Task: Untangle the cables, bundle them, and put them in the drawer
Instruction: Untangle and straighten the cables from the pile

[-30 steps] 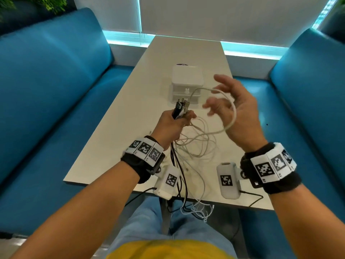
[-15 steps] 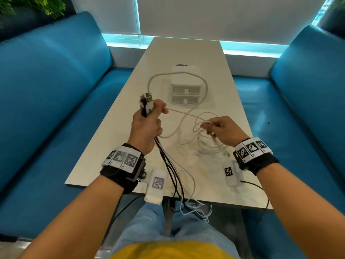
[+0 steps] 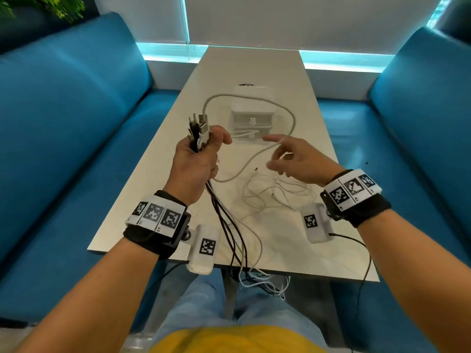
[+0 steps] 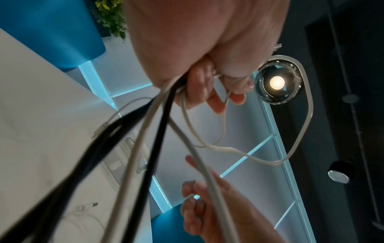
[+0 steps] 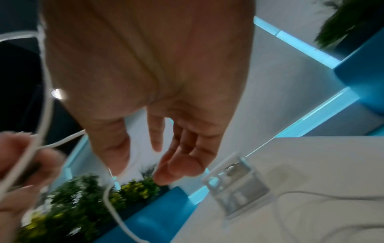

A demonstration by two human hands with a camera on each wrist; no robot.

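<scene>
My left hand (image 3: 204, 151) is raised over the table and grips a bunch of cable ends, their plugs (image 3: 198, 128) sticking up out of the fist. Black and white cables (image 3: 230, 225) hang from it and spill over the near table edge. A thick white cable (image 3: 293, 118) loops out past the white two-drawer box (image 3: 252, 118) and back under the fist. My right hand (image 3: 277, 154) hovers just right of it, fingers relaxed and spread, with the thick cable running past the fingertips. In the right wrist view the fingers (image 5: 176, 166) hold nothing. Loose thin white cables (image 3: 277, 192) lie below it.
The long white table (image 3: 153, 179) runs away from me between two blue sofas (image 3: 71, 128) (image 3: 420, 128). Both drawers of the box look closed. Cable ends dangle below the front edge (image 3: 265, 284) above my knees.
My right hand has let go of the thin cable on the table, risen and moved left toward the left hand with its fingers open. The left hand still holds the plugs.
</scene>
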